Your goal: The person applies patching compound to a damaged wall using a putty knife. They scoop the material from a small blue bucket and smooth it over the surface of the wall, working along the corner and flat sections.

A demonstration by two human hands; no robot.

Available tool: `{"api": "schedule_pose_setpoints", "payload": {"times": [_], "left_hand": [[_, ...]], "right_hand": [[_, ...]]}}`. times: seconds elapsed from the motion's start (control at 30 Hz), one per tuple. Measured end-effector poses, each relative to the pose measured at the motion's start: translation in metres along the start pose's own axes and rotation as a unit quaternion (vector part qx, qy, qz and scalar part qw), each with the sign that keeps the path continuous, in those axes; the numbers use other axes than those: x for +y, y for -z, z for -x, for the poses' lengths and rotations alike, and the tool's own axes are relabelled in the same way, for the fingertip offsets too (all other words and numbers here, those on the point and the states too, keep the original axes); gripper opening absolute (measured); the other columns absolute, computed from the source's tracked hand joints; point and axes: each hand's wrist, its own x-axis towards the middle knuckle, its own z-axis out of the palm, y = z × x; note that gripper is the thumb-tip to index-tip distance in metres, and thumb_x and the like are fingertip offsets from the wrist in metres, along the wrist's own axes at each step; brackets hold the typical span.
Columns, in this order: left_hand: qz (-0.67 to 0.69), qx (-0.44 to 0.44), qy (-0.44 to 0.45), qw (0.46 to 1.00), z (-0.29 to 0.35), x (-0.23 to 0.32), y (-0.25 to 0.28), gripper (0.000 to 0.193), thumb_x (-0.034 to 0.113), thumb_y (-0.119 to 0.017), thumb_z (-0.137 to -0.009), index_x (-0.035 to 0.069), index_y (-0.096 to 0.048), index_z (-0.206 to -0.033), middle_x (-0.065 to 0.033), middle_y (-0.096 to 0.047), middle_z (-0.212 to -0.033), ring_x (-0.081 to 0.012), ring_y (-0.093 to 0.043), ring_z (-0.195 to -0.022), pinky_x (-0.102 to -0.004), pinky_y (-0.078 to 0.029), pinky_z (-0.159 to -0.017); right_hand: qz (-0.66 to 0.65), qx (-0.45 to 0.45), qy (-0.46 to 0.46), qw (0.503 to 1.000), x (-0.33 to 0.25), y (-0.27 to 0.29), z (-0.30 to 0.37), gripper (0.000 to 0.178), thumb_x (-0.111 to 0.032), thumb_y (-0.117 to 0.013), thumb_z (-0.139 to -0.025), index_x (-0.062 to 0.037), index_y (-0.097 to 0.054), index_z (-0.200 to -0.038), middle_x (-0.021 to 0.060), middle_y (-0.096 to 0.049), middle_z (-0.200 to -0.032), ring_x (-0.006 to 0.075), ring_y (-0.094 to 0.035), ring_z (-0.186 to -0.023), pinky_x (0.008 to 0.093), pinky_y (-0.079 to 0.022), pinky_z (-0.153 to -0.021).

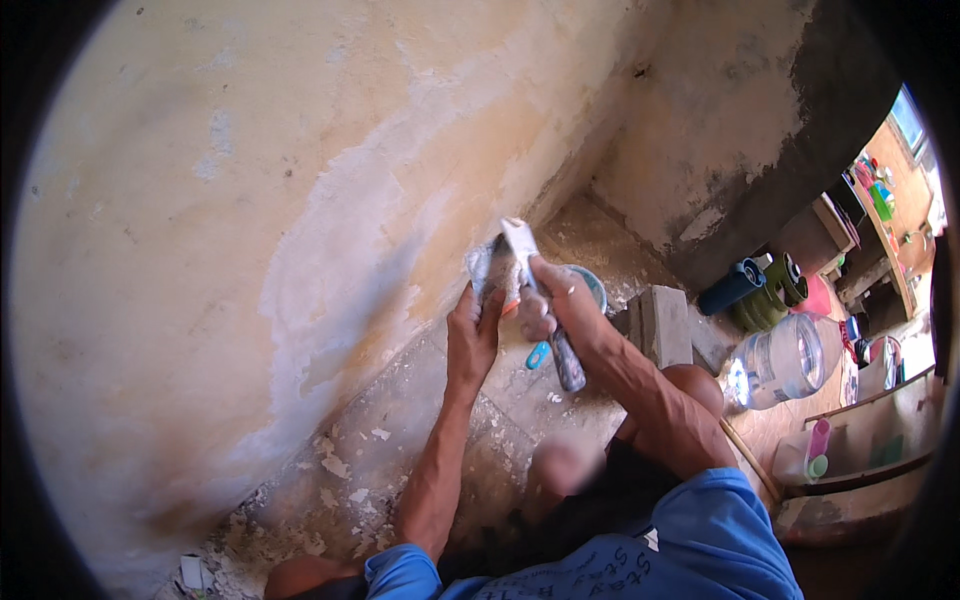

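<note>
Crouched by patched wall point(300, 260), left hand point(474, 335) curled around putty-loaded scraper point(486, 268) held flat as a palette, right hand point(553, 300) gripping putty knife point(522, 243) against it, blades touching to load filler; flakes litter floor point(400, 440), water jug point(785, 360) near.

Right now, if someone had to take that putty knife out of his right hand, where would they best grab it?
Probably by the handle end, coming from below. The right hand wraps the middle of the putty knife, whose blade points up, smeared with filler, against a second blade in the left hand. Only the lower handle sticks out free.
</note>
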Motion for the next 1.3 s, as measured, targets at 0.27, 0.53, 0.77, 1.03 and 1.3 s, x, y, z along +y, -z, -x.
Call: {"api": "schedule_pose_setpoints", "payload": {"times": [0.27, 0.53, 0.77, 1.03, 1.3], "left_hand": [[-0.066, 0.026, 0.022, 0.997, 0.001, 0.007, 0.005, 0.027, 0.019, -0.054, -0.099, -0.003, -0.058, -0.114, -0.0133, -0.068, -0.091, -0.0136, -0.063, -0.086, -0.032, -0.05, -0.077], [-0.208, 0.018, -0.004, 0.978, 0.001, 0.018, -0.006, 0.016, 0.008, -0.056, -0.095, -0.005, -0.053, -0.103, -0.0256, -0.065, -0.075, -0.0413, -0.066, -0.07, -0.0477, -0.048, -0.061], [-0.229, 0.021, 0.0, 0.973, 0.001, 0.001, 0.005, 0.019, 0.01, -0.055, -0.094, -0.006, -0.052, -0.102, -0.0265, -0.064, -0.075, -0.0415, -0.066, -0.07, -0.0477, -0.049, -0.059], [-0.075, 0.023, 0.079, 0.994, -0.002, 0.007, 0.012, 0.022, 0.012, -0.051, -0.098, -0.007, -0.057, -0.109, -0.0137, -0.069, -0.091, -0.0177, -0.069, -0.079, -0.034, -0.055, -0.066], [0.013, -0.007, -0.043, 0.999, -0.005, -0.007, 0.004, 0.024, 0.017, -0.054, -0.098, -0.005, -0.058, -0.108, -0.0089, -0.067, -0.093, -0.0136, -0.062, -0.084, -0.0311, -0.05, -0.076]], "right_hand": [[0.199, -0.014, 0.061, 0.978, 0.003, -0.011, 0.008, 0.037, -0.037, -0.046, -0.102, -0.0026, -0.056, -0.092, 0.0028, -0.052, -0.061, 0.0106, -0.047, -0.046, 0.0255, -0.039, -0.042], [0.772, 0.148, 0.272, 0.555, 0.015, 0.003, -0.012, 0.044, -0.011, -0.052, -0.09, 0.0029, -0.044, -0.13, 0.0254, -0.064, -0.093, 0.0394, -0.065, -0.075, 0.0474, -0.049, -0.063], [0.819, 0.077, 0.238, 0.516, 0.027, 0.01, -0.001, 0.048, -0.007, -0.054, -0.085, 0.0008, -0.045, -0.132, 0.0188, -0.065, -0.086, 0.0365, -0.065, -0.072, 0.0462, -0.05, -0.061], [0.464, 0.02, 0.17, 0.869, -0.008, 0.027, 0.005, 0.022, -0.021, -0.051, -0.096, -0.0008, -0.058, -0.102, 0.012, -0.062, -0.071, 0.0229, -0.061, -0.056, 0.0353, -0.047, -0.049], [0.021, -0.1, -0.097, 0.99, 0.01, -0.001, 0.016, 0.029, -0.027, -0.046, -0.102, -0.0016, -0.058, -0.094, 0.0059, -0.057, -0.065, 0.0115, -0.048, -0.043, 0.0239, -0.04, -0.04]]}}
